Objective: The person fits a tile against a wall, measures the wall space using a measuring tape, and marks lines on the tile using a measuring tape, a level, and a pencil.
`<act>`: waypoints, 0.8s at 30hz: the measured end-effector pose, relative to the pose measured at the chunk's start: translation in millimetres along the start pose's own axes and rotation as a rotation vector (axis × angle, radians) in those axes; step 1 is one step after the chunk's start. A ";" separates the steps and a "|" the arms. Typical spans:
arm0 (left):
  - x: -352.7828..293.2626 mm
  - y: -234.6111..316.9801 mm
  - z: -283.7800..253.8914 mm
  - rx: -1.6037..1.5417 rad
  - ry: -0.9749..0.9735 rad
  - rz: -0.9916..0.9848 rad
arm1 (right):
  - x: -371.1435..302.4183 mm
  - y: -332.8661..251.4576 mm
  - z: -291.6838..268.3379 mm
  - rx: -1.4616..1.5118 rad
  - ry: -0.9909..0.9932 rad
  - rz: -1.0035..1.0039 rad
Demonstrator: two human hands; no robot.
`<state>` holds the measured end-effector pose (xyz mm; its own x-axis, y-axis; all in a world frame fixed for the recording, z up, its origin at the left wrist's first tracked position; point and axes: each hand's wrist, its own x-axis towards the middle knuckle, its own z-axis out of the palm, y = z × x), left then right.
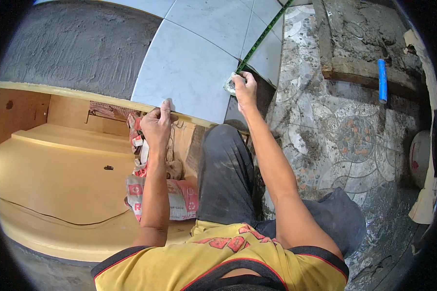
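Observation:
My right hand (pixel 246 90) is closed on a tape measure (pixel 229 85) with a dirty whitish case, at the corner of a large pale tile (pixel 184 72). Its green blade (pixel 263 36) runs out over the tiles toward the far right. My left hand (pixel 155 125) grips the near edge of the tiled ledge, thumb up against the tile and fingers curled at the yellowish wooden strip (pixel 194 118). Beside the right hand, a dark untiled gap (pixel 262 94) shows between tiles.
Rough grey mortar (pixel 77 48) covers the ledge at left. Below are a yellow-brown wooden panel (pixel 58 179) and red-and-white sacks (pixel 179 199). On the right, a blue tube (pixel 382 81) leans against a timber (pixel 364 72) over dirty patterned floor tiles (pixel 320 131).

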<state>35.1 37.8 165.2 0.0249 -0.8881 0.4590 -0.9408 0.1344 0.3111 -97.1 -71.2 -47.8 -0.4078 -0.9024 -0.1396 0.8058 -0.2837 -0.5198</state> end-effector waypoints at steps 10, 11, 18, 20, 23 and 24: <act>5.2 -7.0 -1.6 0.016 0.092 0.047 | 4.7 3.1 5.6 -0.014 -0.001 -0.002; 4.9 -4.1 -0.6 0.013 0.072 0.030 | 8.0 5.6 4.2 -0.037 0.010 -0.018; -4.1 43.8 -6.4 0.076 -0.162 0.136 | 3.8 6.3 10.6 -0.128 0.075 -0.001; 13.1 51.3 7.6 -0.006 -0.240 0.226 | 8.2 6.0 10.1 -0.160 0.077 -0.016; 69.3 53.8 46.6 -0.102 -0.245 0.775 | 7.8 5.9 12.4 -0.254 0.077 -0.045; 84.5 52.5 58.2 -0.105 -0.245 0.780 | 8.6 4.4 12.7 -0.315 0.082 -0.063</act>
<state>-31.8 -55.7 171.9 -0.7085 -0.5914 0.3851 -0.6203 0.7821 0.0599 -91.7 -84.3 -40.6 -0.4964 -0.8534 -0.1592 0.6105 -0.2128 -0.7629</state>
